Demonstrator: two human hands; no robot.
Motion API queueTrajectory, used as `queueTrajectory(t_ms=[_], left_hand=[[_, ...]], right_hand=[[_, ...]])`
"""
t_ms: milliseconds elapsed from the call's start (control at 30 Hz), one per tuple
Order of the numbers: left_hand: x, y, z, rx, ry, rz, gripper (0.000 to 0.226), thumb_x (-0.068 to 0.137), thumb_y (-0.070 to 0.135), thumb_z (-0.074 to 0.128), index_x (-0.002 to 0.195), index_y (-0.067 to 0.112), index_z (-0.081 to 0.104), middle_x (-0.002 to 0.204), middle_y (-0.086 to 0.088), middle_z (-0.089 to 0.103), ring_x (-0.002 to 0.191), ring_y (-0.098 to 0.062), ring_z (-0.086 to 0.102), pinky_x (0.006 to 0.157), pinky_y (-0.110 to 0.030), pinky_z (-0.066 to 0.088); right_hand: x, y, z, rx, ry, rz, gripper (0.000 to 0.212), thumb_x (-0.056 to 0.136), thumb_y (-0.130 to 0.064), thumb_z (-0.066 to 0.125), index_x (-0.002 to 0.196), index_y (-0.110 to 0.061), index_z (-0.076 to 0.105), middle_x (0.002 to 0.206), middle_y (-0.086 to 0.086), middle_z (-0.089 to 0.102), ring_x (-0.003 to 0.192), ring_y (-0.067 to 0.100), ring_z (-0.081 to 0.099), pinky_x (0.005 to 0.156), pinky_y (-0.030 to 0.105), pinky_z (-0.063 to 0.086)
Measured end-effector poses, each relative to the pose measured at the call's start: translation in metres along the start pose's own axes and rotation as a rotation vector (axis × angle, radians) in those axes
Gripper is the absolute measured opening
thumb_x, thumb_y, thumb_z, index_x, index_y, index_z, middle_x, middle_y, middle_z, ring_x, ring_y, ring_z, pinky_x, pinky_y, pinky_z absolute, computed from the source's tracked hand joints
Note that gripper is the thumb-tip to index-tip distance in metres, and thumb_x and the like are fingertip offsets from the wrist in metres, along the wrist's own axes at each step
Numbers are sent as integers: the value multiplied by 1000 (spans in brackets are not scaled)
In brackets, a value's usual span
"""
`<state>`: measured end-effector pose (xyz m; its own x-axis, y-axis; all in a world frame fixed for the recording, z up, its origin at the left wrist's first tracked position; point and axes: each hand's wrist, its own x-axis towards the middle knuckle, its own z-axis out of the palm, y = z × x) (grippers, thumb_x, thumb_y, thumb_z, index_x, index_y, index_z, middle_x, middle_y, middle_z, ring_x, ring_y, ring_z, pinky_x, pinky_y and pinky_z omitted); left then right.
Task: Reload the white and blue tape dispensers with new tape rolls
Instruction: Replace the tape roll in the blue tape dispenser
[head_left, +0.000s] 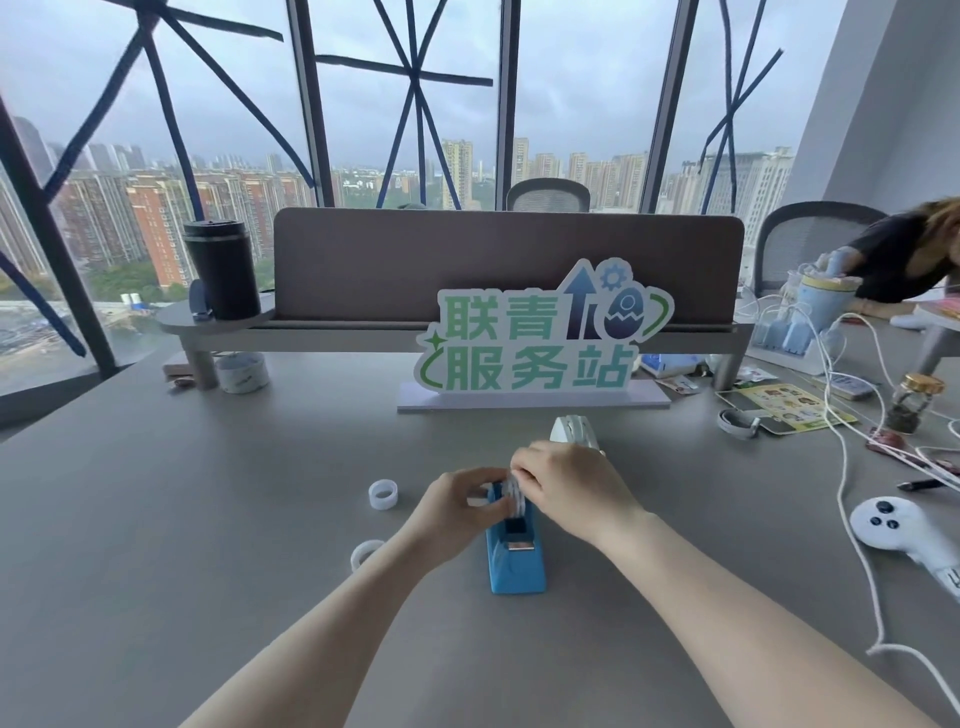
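The blue tape dispenser (517, 564) stands on the grey desk (208, 545), its cutter end toward me. At its far end both hands meet over a tape roll (513, 493) sitting in the dispenser's cradle. My left hand (457, 506) grips the roll's left side with curled fingers. My right hand (566, 488) pinches it from the right. The white tape dispenser (574, 430) stands just behind my right hand, partly hidden. Two loose tape rolls lie to the left: one (383, 494) upright, another (365, 552) beside my left forearm.
A green sign (535, 343) on a white base stands behind the dispensers. A white controller (898, 530), cables (852, 452) and a small jar (914, 402) crowd the right side. A black tumbler (223, 267) sits on the shelf; a wide tape roll (241, 371) under it. A person leans over at far right.
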<state>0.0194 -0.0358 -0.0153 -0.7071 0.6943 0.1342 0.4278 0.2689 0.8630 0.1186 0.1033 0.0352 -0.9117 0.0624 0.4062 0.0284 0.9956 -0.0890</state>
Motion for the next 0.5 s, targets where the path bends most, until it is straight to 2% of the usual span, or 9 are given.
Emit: queueTrajectory(t_ms=[100,233,400,500], left_hand=[[-3,-1,0,24,1,15,39,76,30,72,113,39,65,109,15,68,104,-3,62,88,-29,54],[-2,4,1,69,34,27,38,76,28,74,111,40,65,104,20,69,95,0,62,71,-12,47],[2,5,1,160,28,11,41,74,29,77,114,29,66,102,15,62,92,-2,58,63,-2,38],[4,5,2,174,7,-1,40,75,30,76,114,27,66,102,14,60,93,-3,57,65,-4,36]], right_hand=[[0,0,-1,5,-6,7,24,98,-24,45,94,-13,66,83,5,69,74,26,64,59,30,45],[2,1,-1,16,10,16,24,98,-24,45,92,-12,65,79,6,70,72,26,64,61,35,52],[2,2,4,16,-55,23,21,97,-23,47,88,-14,64,81,4,69,71,24,62,57,30,43],[1,3,6,33,-79,31,20,97,-24,48,89,-16,64,86,2,69,76,24,63,61,32,48]])
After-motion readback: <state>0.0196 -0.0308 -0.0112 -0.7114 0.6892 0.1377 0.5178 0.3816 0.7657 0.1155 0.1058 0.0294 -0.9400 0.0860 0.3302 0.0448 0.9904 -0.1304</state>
